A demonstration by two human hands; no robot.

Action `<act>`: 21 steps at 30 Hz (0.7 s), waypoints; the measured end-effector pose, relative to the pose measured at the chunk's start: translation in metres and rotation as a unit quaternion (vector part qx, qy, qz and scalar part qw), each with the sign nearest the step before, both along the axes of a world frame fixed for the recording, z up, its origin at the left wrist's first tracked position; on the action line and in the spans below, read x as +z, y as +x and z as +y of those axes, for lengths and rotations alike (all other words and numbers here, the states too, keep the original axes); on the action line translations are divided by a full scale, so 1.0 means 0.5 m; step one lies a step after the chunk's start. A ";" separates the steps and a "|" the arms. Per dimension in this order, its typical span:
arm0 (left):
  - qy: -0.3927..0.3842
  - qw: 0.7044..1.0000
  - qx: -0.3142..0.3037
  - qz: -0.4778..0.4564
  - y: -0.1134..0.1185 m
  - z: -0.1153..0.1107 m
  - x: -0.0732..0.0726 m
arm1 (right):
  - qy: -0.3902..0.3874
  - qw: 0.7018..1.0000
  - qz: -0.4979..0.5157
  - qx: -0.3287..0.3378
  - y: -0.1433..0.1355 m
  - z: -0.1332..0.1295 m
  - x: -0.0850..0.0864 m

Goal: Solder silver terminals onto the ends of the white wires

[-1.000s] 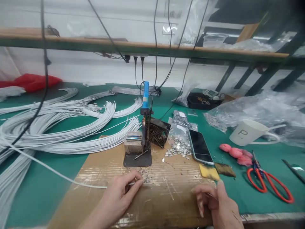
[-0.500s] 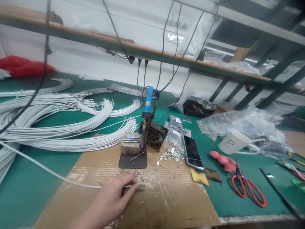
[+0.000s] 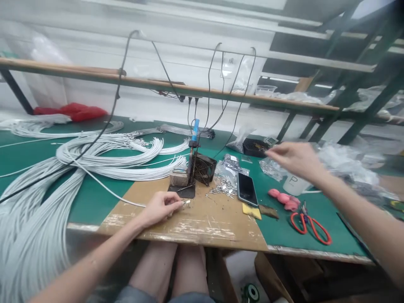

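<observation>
My left hand (image 3: 162, 207) is closed in a pinch round a white cable (image 3: 118, 196), just above the cardboard sheet (image 3: 202, 229). A small metal end piece (image 3: 187, 202) shows past the fingertips. Behind that hand stands a blue-handled soldering iron (image 3: 195, 131), tip down over a small block (image 3: 179, 177) on a dark base. My right hand (image 3: 295, 158) is raised over the white mug (image 3: 293, 185), its fingertips pressed together. Whatever they may hold is too small and blurred to make out. Loose metal pieces (image 3: 224, 187) lie in a pile between the hands.
Bundles of white cables (image 3: 129, 170) spread over the left side. A small black fan (image 3: 204, 169) stands behind the block. A phone (image 3: 247, 189), a yellow sponge (image 3: 251, 211) and red-handled scissors (image 3: 311, 227) lie to the right. Black cords (image 3: 121, 71) hang from above.
My right hand has come into view at the right, over the mug. My left hand still pinches the cable over the cardboard. The view has shifted and now includes my legs.
</observation>
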State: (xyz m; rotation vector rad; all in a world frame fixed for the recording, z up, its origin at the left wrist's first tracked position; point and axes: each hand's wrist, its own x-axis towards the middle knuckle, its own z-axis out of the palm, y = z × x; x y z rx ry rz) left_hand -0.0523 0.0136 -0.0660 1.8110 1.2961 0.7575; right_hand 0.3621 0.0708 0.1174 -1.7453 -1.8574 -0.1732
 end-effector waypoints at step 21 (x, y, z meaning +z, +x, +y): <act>-0.036 0.999 0.027 0.029 0.006 -0.007 0.001 | -0.121 0.916 -0.380 0.040 -0.068 0.268 -0.311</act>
